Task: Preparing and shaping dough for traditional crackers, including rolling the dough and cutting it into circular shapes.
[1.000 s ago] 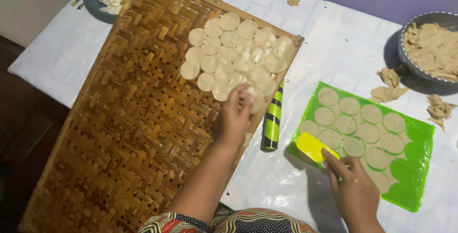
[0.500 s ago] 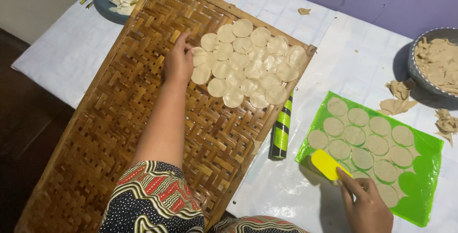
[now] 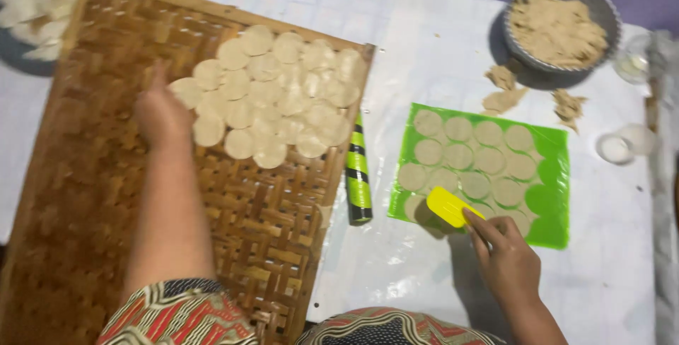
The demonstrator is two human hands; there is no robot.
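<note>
Grip status: the right hand (image 3: 511, 264) pinches a yellow scraper (image 3: 447, 206), its blade resting on the near-left corner of the green mat (image 3: 555, 175); the left hand (image 3: 161, 113) lies loosely curled on the woven bamboo tray (image 3: 106, 196), touching the cluster of dough discs (image 3: 272, 94) at its 9 o'clock edge, and whether it grasps a disc cannot be told. Progress assessment: the tray carries a packed, partly overlapping group of discs in its far-right corner only, so most of the weave remains uncovered; about a dozen cut discs remain on the mat at 3 o'clock from the tray, so the transfer appears well short of complete. Surroundings: a green-and-black striped rolling pin (image 3: 358, 175) lies on the white-covered desk (image 3: 438, 55) between tray and mat, directly in the transfer path. A grey bowl of dough trimmings (image 3: 559, 27) stands at 1 o'clock, with loose scraps (image 3: 506, 90) beside it. Two small clear cups (image 3: 622, 143) sit at 3 o'clock. A plate of pale pieces (image 3: 28, 13) lies at 10 o'clock.
</note>
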